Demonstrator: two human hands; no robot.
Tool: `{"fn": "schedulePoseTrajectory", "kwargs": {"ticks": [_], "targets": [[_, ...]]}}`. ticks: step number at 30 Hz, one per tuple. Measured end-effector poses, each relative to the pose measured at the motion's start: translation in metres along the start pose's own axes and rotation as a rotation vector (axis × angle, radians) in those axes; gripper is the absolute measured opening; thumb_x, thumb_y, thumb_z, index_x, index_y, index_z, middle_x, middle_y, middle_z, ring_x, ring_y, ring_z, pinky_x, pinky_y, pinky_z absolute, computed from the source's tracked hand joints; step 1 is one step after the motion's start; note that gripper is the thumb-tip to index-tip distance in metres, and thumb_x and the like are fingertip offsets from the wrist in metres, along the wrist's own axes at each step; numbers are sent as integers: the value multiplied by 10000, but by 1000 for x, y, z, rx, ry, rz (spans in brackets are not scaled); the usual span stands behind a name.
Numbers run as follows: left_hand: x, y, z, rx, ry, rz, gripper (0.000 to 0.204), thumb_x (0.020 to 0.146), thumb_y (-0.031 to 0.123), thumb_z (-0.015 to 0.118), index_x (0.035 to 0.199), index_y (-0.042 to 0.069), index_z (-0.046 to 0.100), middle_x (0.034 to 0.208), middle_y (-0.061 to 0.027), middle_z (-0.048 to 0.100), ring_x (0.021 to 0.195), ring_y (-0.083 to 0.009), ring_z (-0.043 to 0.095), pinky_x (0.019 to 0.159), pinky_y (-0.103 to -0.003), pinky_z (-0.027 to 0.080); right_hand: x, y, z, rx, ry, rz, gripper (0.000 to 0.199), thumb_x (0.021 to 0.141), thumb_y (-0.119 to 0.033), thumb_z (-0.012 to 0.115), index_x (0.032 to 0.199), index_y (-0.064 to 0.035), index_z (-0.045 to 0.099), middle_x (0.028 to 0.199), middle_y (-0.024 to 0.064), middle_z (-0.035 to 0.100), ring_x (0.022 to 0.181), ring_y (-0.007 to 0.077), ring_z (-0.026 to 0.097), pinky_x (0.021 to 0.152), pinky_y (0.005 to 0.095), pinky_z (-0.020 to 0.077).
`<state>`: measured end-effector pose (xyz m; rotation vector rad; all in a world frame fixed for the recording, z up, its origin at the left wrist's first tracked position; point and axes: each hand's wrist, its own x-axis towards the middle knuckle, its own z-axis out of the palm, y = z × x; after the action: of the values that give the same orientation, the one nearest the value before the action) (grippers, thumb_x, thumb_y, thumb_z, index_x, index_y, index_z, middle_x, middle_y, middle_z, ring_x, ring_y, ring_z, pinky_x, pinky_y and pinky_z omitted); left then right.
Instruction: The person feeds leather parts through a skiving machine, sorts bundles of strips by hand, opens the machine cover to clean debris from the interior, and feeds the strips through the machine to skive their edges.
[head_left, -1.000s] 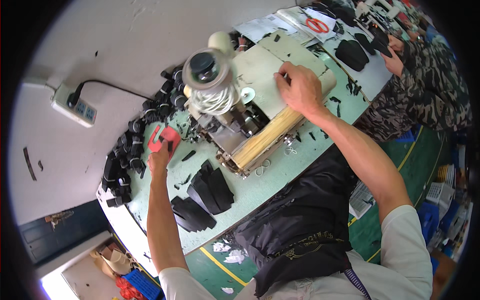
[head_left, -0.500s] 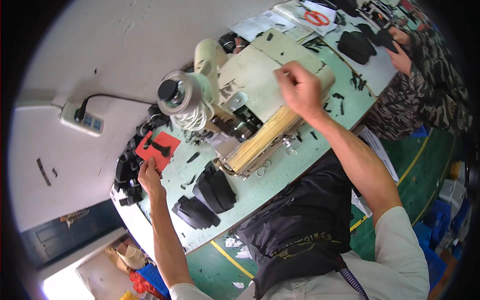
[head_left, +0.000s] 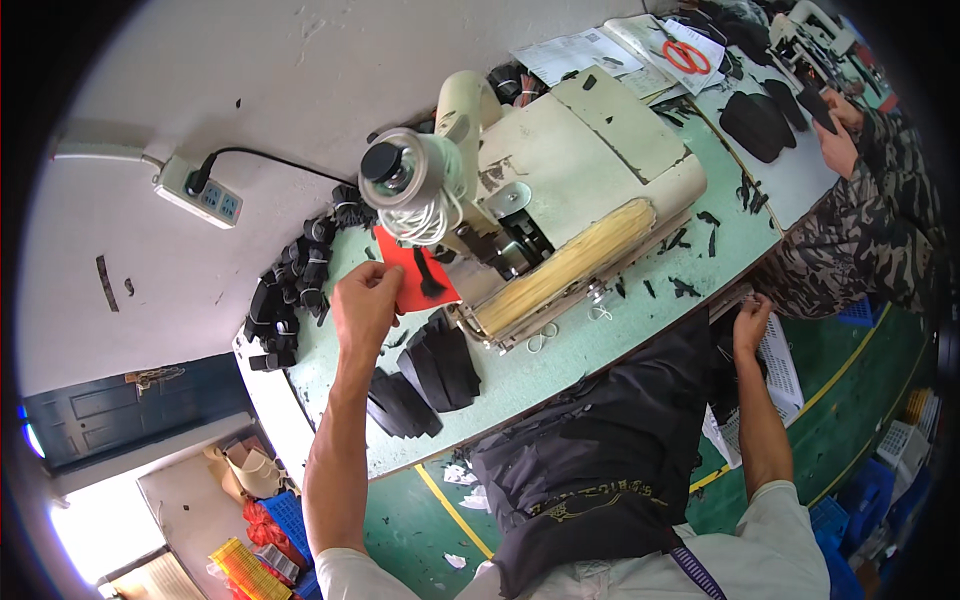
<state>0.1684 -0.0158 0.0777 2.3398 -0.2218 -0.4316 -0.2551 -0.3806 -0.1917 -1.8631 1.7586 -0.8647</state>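
My left hand (head_left: 364, 306) is closed on the left edge of a flat red sheet (head_left: 417, 290), its fingers pinched. A dark strip (head_left: 430, 272) lies on that sheet, beside the head of a cream sewing machine (head_left: 575, 140). My right hand (head_left: 752, 324) is down at the table's front edge, right of my apron (head_left: 590, 430). Its fingers are curled, and what they hold there, if anything, is too small to make out. Just below my left hand's side of the machine lie two fanned stacks of black fabric pieces (head_left: 440, 365).
Bundled black pieces (head_left: 290, 285) line the wall side of the green table (head_left: 345, 375). Orange-handled scissors (head_left: 687, 57) lie on papers at the back. A co-worker in camouflage sleeves (head_left: 890, 190) handles a black piece at right. A white crate (head_left: 780, 370) stands below the table.
My left hand has brought the red sheet right, up against the machine's head. My right hand has come off the machine's top and dropped to the table's front edge. The view has shifted.
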Motion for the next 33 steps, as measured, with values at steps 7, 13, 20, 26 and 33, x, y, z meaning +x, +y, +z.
{"fn": "schedulePoseTrajectory", "kwargs": {"ticks": [7,13,20,26,33], "targets": [[7,10,34,387,52,120,286,776,253,605,827,-12,699,635,-166,656,590,-309,667,605,-394,518,23,12,31,-186,-248,-210,387,919,-197,503,1261,-20,460,1149,261,586,1009,445,576,858,462,446],[10,0,38,506,-173,178,279,857,218,535,829,-20,679,705,-178,672,643,-337,659,673,-429,506,37,-27,43,-438,-605,-255,301,820,-120,578,1086,19,607,1148,243,605,1035,447,563,845,460,458],[-7,12,32,194,-409,51,279,943,161,491,1104,-25,624,839,-78,704,623,-137,625,595,-280,494,47,41,56,-497,-368,-817,294,687,-117,681,968,-31,678,991,222,648,915,429,587,774,466,468],[-25,-3,23,55,-279,-27,314,960,211,510,1186,27,626,861,-51,700,625,-120,606,611,-253,494,56,50,64,-551,-443,-707,301,728,-111,678,1010,-13,641,1014,187,635,903,407,587,752,459,482],[-108,-74,-3,424,58,-78,279,894,259,596,973,10,694,805,-180,675,759,-315,673,704,-378,505,-62,-95,-45,495,-299,252,135,976,-159,511,1065,-61,541,826,16,565,629,60,504,517,201,418]]}}
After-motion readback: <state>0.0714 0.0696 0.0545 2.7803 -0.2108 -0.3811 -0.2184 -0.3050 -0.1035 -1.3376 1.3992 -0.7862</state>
